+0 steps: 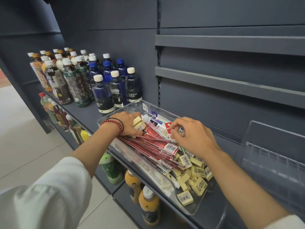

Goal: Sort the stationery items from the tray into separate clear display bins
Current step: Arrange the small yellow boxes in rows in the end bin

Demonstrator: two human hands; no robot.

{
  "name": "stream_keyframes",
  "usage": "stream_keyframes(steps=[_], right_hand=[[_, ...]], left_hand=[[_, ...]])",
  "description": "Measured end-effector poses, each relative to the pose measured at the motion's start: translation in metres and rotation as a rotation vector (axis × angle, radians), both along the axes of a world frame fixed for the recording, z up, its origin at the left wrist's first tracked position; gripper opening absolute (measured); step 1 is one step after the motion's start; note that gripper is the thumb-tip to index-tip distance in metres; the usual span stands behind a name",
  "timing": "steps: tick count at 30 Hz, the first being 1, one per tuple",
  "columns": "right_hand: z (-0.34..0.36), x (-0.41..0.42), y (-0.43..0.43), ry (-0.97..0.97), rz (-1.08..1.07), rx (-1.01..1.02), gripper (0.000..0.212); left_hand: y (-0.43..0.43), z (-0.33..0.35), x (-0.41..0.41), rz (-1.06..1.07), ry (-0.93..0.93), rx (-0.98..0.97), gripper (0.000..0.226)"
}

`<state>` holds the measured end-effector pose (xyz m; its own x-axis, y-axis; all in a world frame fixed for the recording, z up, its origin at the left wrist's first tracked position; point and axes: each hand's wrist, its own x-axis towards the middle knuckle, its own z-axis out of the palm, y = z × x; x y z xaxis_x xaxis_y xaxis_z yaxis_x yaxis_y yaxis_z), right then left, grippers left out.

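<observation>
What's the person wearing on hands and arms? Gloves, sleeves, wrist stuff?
No gloves: left hand and right hand are bare. White ribbed knit sleeve on the left arm, a white cuff just showing on the right. Left wrist carries a dark-red round-bead bracelet and a thin black band.

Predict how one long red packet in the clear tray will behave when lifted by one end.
Probably floppy: the red packets are thin, flat sleeves. Likely light for their length. The glossy film looks slippery, and they lie overlapped in the clear tray, so neighbours may slide too.
</observation>
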<state>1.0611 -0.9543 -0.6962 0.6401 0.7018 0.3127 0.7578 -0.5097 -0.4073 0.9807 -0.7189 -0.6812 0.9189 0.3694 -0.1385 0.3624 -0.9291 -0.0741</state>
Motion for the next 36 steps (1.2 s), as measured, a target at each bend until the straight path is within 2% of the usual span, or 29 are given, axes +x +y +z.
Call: stream_keyframes(steps=[6, 9, 14, 22, 26, 31, 36], right_hand=[[-0.001, 0.000, 0.000, -0.001, -0.003, -0.003, 0.011], [0.000, 0.000, 0.000, -0.008, -0.006, -0.004, 0.011], [0.001, 0.000, 0.000, -0.012, -0.003, -0.012, 0.013], [0.001, 0.001, 0.002, -0.016, -0.014, 0.000, 0.014], [0.003, -0.002, 0.000, -0.005, -0.035, 0.056, 0.013], [0.010, -0.008, -0.001, 0.016, -0.050, 0.139, 0.013], [0.030, -0.014, -0.013, 0.018, -0.047, 0.205, 0.011]], left_hand=[[0.005, -0.008, 0.000, 0.016, 0.001, -0.118, 0.072], [0.007, -0.011, 0.002, 0.025, 0.016, -0.133, 0.076], [0.004, -0.009, 0.002, 0.003, 0.003, -0.126, 0.069], [-0.006, -0.001, 0.002, 0.062, -0.092, 0.068, 0.060], [-0.003, 0.006, 0.002, 0.048, -0.214, 0.124, 0.059], [0.006, 0.010, -0.007, 0.154, -0.252, 0.068, 0.061], [-0.012, 0.024, 0.000, 0.173, -0.423, -0.111, 0.056]])
